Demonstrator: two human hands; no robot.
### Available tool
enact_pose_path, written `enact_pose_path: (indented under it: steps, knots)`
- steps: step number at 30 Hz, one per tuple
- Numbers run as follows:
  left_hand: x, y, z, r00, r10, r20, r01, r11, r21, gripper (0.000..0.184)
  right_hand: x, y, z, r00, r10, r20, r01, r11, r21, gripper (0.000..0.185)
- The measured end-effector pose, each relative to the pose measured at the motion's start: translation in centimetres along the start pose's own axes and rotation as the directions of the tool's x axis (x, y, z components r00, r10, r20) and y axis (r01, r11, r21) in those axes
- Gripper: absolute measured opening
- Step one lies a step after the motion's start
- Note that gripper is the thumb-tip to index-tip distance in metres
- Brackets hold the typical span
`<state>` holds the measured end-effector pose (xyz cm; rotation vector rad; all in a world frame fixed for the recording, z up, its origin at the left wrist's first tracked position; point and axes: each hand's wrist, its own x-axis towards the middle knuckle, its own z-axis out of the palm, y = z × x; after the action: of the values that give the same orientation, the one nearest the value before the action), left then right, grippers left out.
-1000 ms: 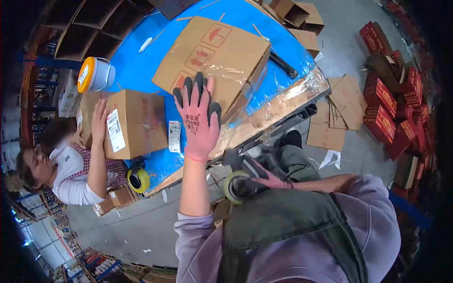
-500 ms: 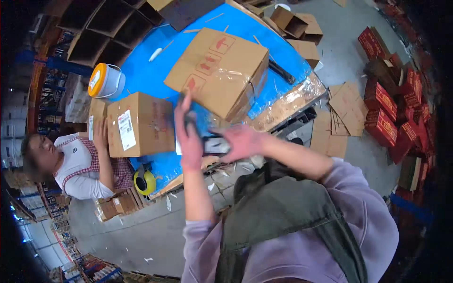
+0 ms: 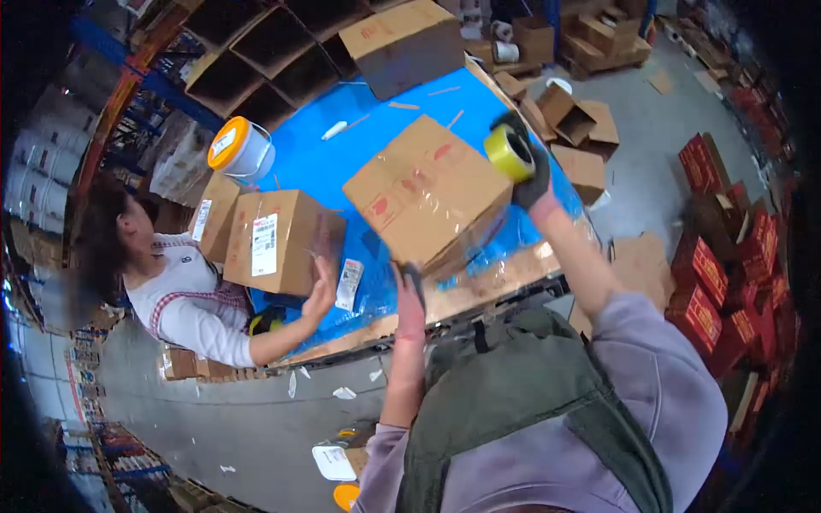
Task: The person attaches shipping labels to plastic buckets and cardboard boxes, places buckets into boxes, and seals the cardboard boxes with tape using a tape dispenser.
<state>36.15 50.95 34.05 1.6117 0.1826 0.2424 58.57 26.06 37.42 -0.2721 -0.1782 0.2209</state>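
Observation:
A taped cardboard box [image 3: 428, 184] with red printed symbols sits on the blue table surface [image 3: 299, 128] in front of me. My right hand [image 3: 537, 175], in a dark glove, grips a roll of yellowish packing tape [image 3: 510, 154] beside the box's far right corner. My left hand [image 3: 410, 306] has its fingers stretched out against the near left corner of that box. A white printed label or packet [image 3: 349, 285] lies on the blue surface to the left of this hand.
A co-worker [image 3: 192, 295] leans in at left, one hand by a labelled box [image 3: 278, 239]. Behind stands a white bucket [image 3: 244, 152] with an orange lid. Another carton [image 3: 402, 47] sits at the back. Red boxes [image 3: 705, 265] and open cartons [image 3: 569, 120] lie right.
My hands have moved apart: the right went up and right and now holds the tape roll, the left went to the box's corner. The co-worker's hand has shifted to the box's near side.

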Motion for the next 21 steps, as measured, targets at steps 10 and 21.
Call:
enact_pose_path:
  steps: [10, 21]
  knots:
    - [2.9, 11.3, -3.4, 0.966, 0.245, -0.081, -0.208, 0.924, 0.320, 0.047, -15.3, -4.4, 4.1, 0.921, 0.278, -0.274, -0.376, 0.820, -0.432, 0.080]
    - [3.4, 15.4, 4.3, 0.995, -0.045, -0.091, 0.016, 0.954, -0.301, 0.043, -9.8, -6.9, 15.8, 0.741, 0.545, 0.391, 0.578, -0.223, -0.785, 0.067]
